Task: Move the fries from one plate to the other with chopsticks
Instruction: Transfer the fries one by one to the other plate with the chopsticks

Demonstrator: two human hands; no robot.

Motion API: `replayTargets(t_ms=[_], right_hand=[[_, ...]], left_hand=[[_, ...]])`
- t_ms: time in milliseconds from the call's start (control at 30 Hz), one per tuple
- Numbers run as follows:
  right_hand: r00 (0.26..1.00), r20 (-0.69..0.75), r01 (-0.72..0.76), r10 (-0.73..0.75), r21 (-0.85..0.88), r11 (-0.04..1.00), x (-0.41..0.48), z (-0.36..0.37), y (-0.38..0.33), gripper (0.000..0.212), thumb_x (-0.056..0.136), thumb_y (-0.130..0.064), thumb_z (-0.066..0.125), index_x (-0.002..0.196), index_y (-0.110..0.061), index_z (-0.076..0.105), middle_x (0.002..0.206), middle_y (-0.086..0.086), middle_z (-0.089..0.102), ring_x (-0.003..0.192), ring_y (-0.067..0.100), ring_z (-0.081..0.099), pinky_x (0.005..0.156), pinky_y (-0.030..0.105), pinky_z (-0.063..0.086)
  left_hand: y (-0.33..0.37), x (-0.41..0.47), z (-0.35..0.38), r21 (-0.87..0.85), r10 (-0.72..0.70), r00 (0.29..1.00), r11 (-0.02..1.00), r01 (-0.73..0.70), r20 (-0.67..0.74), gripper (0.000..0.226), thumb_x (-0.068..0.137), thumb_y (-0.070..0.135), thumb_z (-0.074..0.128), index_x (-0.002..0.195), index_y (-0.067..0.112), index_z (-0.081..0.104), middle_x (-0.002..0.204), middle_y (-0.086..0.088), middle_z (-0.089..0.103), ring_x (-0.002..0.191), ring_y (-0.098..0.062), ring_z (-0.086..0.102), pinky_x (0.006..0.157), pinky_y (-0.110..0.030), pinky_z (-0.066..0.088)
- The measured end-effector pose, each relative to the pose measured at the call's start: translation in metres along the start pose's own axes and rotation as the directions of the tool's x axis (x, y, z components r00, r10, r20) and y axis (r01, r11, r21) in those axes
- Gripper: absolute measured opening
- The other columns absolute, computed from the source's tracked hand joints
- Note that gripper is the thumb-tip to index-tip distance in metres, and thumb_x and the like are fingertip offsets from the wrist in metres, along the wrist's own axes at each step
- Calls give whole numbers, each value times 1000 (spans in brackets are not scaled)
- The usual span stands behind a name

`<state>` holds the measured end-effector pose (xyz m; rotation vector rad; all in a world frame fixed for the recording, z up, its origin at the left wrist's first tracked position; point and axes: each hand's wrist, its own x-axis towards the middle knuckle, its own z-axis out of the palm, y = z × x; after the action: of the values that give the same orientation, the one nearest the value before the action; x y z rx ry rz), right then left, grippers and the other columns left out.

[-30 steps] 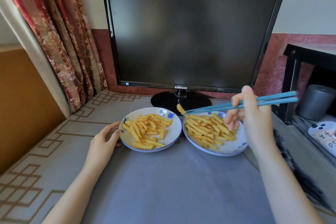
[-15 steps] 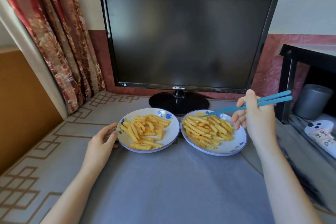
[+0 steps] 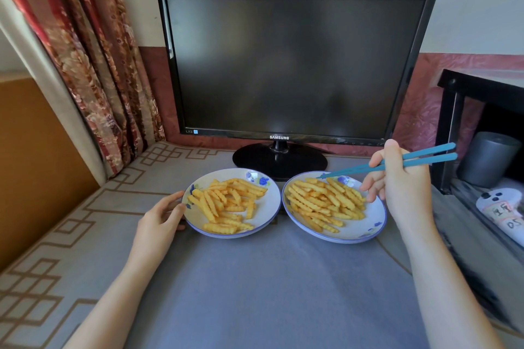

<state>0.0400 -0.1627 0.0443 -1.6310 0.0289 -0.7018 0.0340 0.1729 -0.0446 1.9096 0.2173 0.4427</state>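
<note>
Teal-blue chopsticks (image 3: 436, 159). Golden-yellow fries (image 3: 323, 201), ridged in zigzag. White left plate (image 3: 268, 207) and right plate (image 3: 373, 218), blue-rimmed, with blue flower prints. Grey desk (image 3: 269, 292) cloth bordered in brown fretwork. Red-and-cream floral curtain (image 3: 93, 65). Black monitor (image 3: 295, 65).

It looked like a room in a home, because a flowered curtain (image 3: 93, 65) hung by the wall, a dark screen (image 3: 292, 65) stood on a cloth-covered table (image 3: 269, 306), and plates (image 3: 226, 236) of fries (image 3: 226, 201) sat in front.
</note>
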Motion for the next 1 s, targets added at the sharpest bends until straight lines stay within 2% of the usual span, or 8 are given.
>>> replayTargets(t_ms=[133,233,367,567,700,867,1000], right_hand=[[1000,0,5,-5,20,1000,-3,1,-2,43,101,-30,36,67,-10,50,40,11,54,28,20,41,33,16,29],[999,48,-10,6,84,996,-9,7,-10,41,101,-28,36,66,-11,49,41,12,54,30,22,41,36,20,27],[973,232,-56,21,144,988,-26,24,-18,41,101,-27,35,68,-8,48,42,14,55,30,24,41,38,24,27],[865,497,-132,73,84,988,-43,41,-18,42,100,-29,36,67,-6,49,43,18,54,29,24,41,37,24,29],[834,544,-138,90,47,989,-45,42,-18,42,101,-29,36,68,-5,49,44,17,55,29,23,43,37,23,30],[813,574,-146,96,40,989,-48,43,-18,43,101,-30,36,67,-8,50,45,15,56,30,21,46,37,21,31],[794,601,-134,90,29,991,-49,44,-17,43,101,-31,36,69,-6,49,46,15,57,31,21,47,37,22,31]], left_hand=[[-1,-1,0,-4,-1,1000,1000,1,-2,27,96,13,48,117,20,62,88,8,68,78,-21,65,54,1,42],[0,-1,0,0,-5,1000,1000,5,-6,28,96,12,48,119,19,62,90,4,68,74,-16,63,54,2,41],[1,-1,0,-3,-5,1000,1000,5,-2,28,96,13,48,120,18,62,88,9,66,73,-14,63,54,2,42],[1,-1,0,2,1,1000,1000,-1,-2,27,96,13,49,119,19,63,91,4,66,75,-15,63,53,1,42],[-1,0,-1,-5,6,1000,1000,-6,-1,26,96,14,49,116,22,63,96,1,68,75,-16,64,54,1,43],[0,-1,-1,-20,17,1000,1000,-17,12,23,96,12,48,110,26,61,89,10,67,76,-16,63,54,1,43],[0,-1,-1,-18,13,1000,1000,-13,10,24,96,12,48,111,26,61,89,7,67,76,-15,63,54,2,42]])
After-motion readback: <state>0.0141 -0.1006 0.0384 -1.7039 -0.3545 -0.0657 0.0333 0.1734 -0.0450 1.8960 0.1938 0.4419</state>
